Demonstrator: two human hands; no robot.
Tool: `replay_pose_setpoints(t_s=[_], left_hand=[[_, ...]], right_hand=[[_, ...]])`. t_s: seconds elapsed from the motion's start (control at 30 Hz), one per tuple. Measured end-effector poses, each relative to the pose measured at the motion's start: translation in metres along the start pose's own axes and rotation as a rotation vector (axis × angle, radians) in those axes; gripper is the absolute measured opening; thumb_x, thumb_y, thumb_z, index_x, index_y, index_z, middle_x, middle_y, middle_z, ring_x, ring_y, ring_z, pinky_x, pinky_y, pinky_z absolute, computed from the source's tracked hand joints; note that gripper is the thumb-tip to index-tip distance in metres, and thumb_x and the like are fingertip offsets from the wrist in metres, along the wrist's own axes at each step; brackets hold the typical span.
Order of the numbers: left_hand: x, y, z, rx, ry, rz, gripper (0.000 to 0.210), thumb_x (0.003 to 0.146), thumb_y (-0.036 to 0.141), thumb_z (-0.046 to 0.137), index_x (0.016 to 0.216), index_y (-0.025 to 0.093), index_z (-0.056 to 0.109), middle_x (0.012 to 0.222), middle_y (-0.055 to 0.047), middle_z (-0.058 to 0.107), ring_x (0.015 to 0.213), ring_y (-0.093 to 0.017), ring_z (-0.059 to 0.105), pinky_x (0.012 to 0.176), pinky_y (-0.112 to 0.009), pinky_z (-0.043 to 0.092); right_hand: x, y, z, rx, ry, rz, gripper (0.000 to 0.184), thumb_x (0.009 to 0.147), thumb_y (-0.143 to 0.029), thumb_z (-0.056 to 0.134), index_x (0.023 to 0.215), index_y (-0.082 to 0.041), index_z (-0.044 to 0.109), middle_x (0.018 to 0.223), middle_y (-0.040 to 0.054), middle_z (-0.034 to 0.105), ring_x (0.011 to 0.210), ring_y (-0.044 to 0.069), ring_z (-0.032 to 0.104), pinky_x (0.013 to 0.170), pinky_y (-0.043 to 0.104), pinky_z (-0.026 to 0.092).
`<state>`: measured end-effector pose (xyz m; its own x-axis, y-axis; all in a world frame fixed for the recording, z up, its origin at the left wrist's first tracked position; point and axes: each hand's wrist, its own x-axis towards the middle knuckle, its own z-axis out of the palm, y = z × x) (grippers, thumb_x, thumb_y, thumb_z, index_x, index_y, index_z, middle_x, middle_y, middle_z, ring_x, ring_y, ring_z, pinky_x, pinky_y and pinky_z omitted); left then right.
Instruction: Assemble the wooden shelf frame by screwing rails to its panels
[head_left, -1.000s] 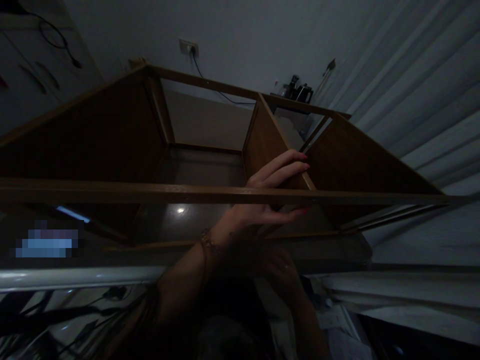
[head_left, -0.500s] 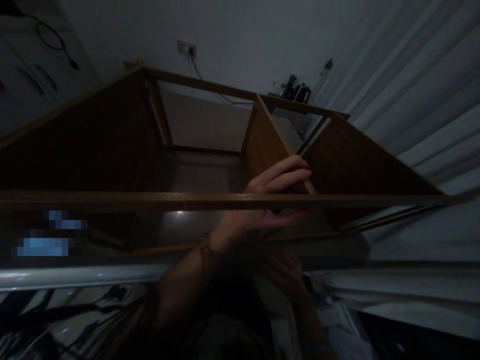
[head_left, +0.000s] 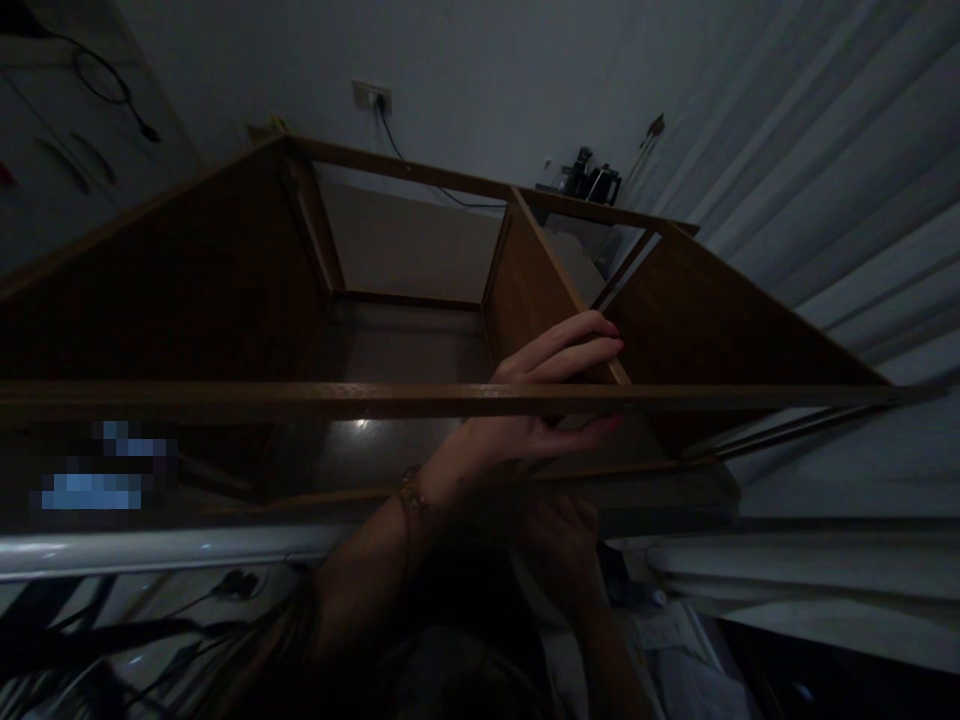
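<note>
A wooden cabinet frame stands before me, with a long front rail [head_left: 225, 397] and a wooden divider panel [head_left: 559, 270] inside. Reaching behind that rail, my left hand [head_left: 517, 400] is closed around the divider's near end. Its fingers lie across the divider's edge above the rail, while the thumb shows below. Lower down, in deep shadow, my right hand [head_left: 559, 545] has its fingers curled under the frame's near lower edge. Whatever it may hold is hidden in the dark.
A wall socket [head_left: 372, 97] with a plugged-in black cord is at the back. Dark appliances [head_left: 592, 180] stand behind the cabinet. White curtains [head_left: 840, 220] hang at right. Cables [head_left: 187, 620] lie at lower left, below a shiny metal edge [head_left: 165, 550].
My right hand has shifted slightly, its fingers more curled. The left hand keeps its place on the divider, and the cabinet looks unmoved.
</note>
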<state>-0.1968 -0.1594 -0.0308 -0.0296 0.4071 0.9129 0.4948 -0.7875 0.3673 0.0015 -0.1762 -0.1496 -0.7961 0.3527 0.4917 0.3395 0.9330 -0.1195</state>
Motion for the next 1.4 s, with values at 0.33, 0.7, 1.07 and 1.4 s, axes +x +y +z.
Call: replay_pose_setpoints(t_s=[0.33, 0.7, 1.07, 1.4], left_hand=[[-0.001, -0.001, 0.002, 0.033, 0.028, 0.026, 0.057, 0.082, 0.041, 0.07, 0.132, 0.024, 0.047, 0.131, -0.011, 0.053, 0.121, -0.024, 0.056, 0.099, -0.045, 0.052], [0.001, -0.003, 0.002, 0.013, 0.036, 0.054, 0.057, 0.082, 0.039, 0.071, 0.131, 0.024, 0.047, 0.129, -0.011, 0.053, 0.121, -0.025, 0.056, 0.099, -0.045, 0.052], [-0.001, -0.004, 0.004, 0.022, 0.023, 0.014, 0.057, 0.084, 0.042, 0.067, 0.133, 0.025, 0.044, 0.132, -0.011, 0.051, 0.123, -0.026, 0.054, 0.101, -0.046, 0.049], [-0.006, 0.019, -0.007, 0.065, -0.088, -0.119, 0.063, 0.089, 0.037, 0.064, 0.142, 0.023, 0.034, 0.152, -0.011, 0.036, 0.142, -0.027, 0.035, 0.115, -0.046, 0.037]], right_hand=[[-0.011, 0.012, 0.013, 0.231, 0.027, 0.015, 0.013, 0.098, -0.023, 0.047, 0.099, -0.024, 0.06, 0.087, 0.0027, 0.066, 0.083, 0.02, 0.054, 0.077, 0.036, 0.039], [-0.008, 0.024, 0.016, 0.291, -0.024, -0.179, 0.01, 0.094, -0.016, 0.053, 0.097, -0.022, 0.06, 0.092, 0.0047, 0.067, 0.092, 0.019, 0.061, 0.083, 0.035, 0.049], [0.001, 0.016, 0.005, 0.267, 0.053, -0.117, 0.01, 0.097, -0.018, 0.05, 0.096, -0.021, 0.059, 0.087, 0.0043, 0.068, 0.083, 0.018, 0.063, 0.073, 0.032, 0.049], [0.005, -0.007, 0.004, 0.27, 0.223, 0.066, 0.017, 0.099, -0.025, 0.05, 0.083, -0.022, 0.057, 0.07, 0.0001, 0.064, 0.065, 0.015, 0.059, 0.063, 0.03, 0.045]])
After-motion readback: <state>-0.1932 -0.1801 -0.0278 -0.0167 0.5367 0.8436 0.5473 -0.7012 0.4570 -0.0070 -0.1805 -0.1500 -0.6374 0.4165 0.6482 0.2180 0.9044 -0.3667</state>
